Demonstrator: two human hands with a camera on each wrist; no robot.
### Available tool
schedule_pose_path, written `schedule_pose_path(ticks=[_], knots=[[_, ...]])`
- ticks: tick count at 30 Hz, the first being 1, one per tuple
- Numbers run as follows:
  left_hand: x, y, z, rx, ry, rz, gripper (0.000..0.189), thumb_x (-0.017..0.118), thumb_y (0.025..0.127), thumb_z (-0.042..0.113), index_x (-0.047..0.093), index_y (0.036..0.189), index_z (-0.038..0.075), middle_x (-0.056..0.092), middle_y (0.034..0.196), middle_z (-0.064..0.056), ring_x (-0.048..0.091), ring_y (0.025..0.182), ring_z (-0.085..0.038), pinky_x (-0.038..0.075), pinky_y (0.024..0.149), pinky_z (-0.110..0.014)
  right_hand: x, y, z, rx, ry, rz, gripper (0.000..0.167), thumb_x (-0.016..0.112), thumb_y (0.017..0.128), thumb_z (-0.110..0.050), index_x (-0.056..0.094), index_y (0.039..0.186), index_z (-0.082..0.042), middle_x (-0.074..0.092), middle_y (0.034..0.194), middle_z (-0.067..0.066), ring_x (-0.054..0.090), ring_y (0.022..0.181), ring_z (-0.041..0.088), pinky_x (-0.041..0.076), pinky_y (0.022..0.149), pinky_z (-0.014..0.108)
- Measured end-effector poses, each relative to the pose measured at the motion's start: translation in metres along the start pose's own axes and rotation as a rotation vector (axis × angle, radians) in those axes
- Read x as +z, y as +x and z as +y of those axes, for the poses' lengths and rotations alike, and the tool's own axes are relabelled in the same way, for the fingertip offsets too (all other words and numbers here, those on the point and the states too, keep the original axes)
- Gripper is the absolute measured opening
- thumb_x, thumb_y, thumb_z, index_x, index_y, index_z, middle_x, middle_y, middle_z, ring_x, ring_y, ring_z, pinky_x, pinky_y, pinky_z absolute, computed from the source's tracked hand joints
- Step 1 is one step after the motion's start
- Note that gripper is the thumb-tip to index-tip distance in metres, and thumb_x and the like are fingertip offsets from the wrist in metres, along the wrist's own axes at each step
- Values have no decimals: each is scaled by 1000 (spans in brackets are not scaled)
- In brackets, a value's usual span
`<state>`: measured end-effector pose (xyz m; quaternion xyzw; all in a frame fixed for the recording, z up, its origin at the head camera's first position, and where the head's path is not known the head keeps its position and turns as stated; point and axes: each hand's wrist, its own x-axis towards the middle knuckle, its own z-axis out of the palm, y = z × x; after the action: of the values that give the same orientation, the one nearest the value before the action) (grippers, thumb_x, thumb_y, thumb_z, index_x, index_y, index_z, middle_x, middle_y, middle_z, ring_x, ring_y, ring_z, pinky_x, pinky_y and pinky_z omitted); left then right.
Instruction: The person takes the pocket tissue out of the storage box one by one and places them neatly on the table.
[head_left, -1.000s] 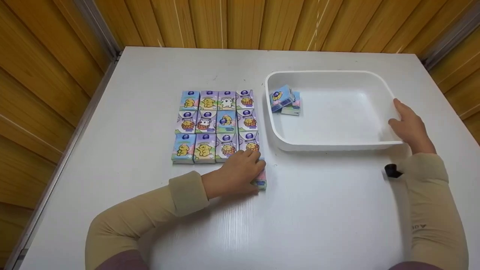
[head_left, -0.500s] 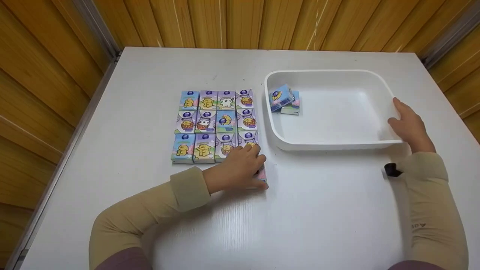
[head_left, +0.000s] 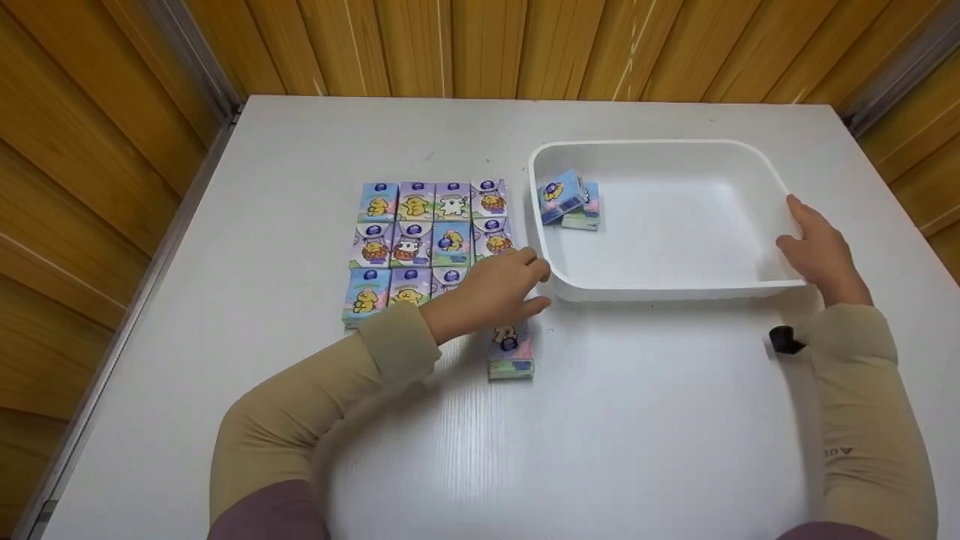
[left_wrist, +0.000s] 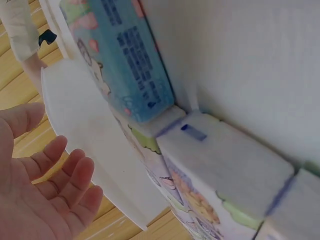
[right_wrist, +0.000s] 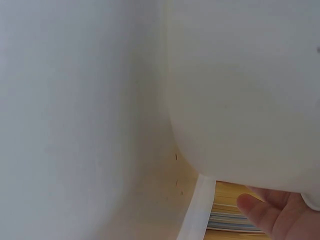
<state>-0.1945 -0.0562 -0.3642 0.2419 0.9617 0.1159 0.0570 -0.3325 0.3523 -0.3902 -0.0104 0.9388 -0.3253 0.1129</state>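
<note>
My left hand [head_left: 491,294] hovers over the right side of a block of small cartoon-printed tissue packs [head_left: 452,244], its fingers loosely bent and holding nothing. Its palm and spread fingers show in the left wrist view, apart from the packs. One tissue pack [head_left: 510,351] sticks out from the block's front right corner. With thumb inside and fingers outside, my right hand [head_left: 823,255] grips the right rim of a white plastic bin [head_left: 675,287]. Two more tissue packs [head_left: 562,196] lie in the bin at its left end, one leaning on the other. The left hand hides part of the block.
Everything stands on a white table [head_left: 637,420]. A small black object [head_left: 785,340] sits by the right sleeve cuff. Wood-panelled walls [head_left: 487,49] rise behind the table and at both sides.
My left hand has let go of the front right tissue pack and moved up and away from it, toward the bin's near left corner. The right hand stays on the rim.
</note>
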Motion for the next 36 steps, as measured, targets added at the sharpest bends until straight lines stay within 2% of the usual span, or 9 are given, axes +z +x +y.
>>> schedule_pose_path(ticks=[4,13,22,29,36], knots=[[-5,14,-2,-21,-39,35,34,55,85,35,54,112,14,55,106,-3,49,88,-16,47,78,-30,0,-1,0,9,10,-5,60,30,93,-29,-8,140,-25,-13,146,8,-8,132,38,-1,105,57],[-18,44,-11,-149,-130,97,36,55,84,34,52,115,15,55,110,0,50,93,-14,46,78,-26,-1,-1,0,-14,7,4,60,30,93,-28,-6,140,-23,-11,147,9,-6,132,39,1,105,57],[-18,75,-21,-198,-192,85,43,54,85,34,46,123,15,53,122,0,50,108,-14,43,92,-29,-2,-1,0,0,27,0,60,30,92,-29,-6,140,-26,-12,147,7,-7,132,39,0,105,57],[-11,93,-25,-199,-181,75,52,53,87,31,37,134,15,43,136,-1,44,122,-18,36,101,-33,-1,0,0,4,23,-4,60,30,93,-29,-7,140,-26,-12,147,7,-7,132,39,1,105,57],[-4,109,-29,-201,-87,69,57,54,85,30,33,136,12,40,138,-3,39,125,-19,29,105,-35,-1,1,1,1,24,-3,60,30,93,-29,-7,140,-26,-12,146,7,-7,133,38,0,105,56]])
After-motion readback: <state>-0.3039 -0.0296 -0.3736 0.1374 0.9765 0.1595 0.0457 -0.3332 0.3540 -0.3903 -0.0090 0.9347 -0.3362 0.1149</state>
